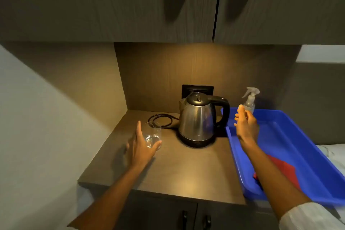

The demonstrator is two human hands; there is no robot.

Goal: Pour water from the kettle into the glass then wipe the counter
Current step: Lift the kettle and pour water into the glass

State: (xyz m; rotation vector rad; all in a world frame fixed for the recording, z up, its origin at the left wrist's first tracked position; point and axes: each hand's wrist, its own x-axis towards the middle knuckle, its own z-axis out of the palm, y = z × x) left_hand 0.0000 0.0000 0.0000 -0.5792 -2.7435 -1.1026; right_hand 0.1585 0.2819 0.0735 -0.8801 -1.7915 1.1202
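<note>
A steel kettle (pixel 197 119) with a black lid and handle stands on its base at the back of the brown counter (pixel 179 172). Left of it is a clear glass (pixel 153 134), upright, with a little water at the bottom. My left hand (pixel 139 147) is open around the glass's near left side, thumb under its right edge, fingers apart. My right hand (pixel 246 125) hovers open just right of the kettle's handle, not touching it. A red cloth (pixel 280 168) lies in the blue tray (pixel 291 117), partly hidden by my right forearm.
The blue tray sits on the counter's right side and overhangs it. A clear spray bottle (pixel 250 99) stands behind the tray. The kettle's black cord (pixel 160 119) coils behind the glass. A wall socket (pixel 186 89) is behind the kettle. Upper cabinets hang low overhead.
</note>
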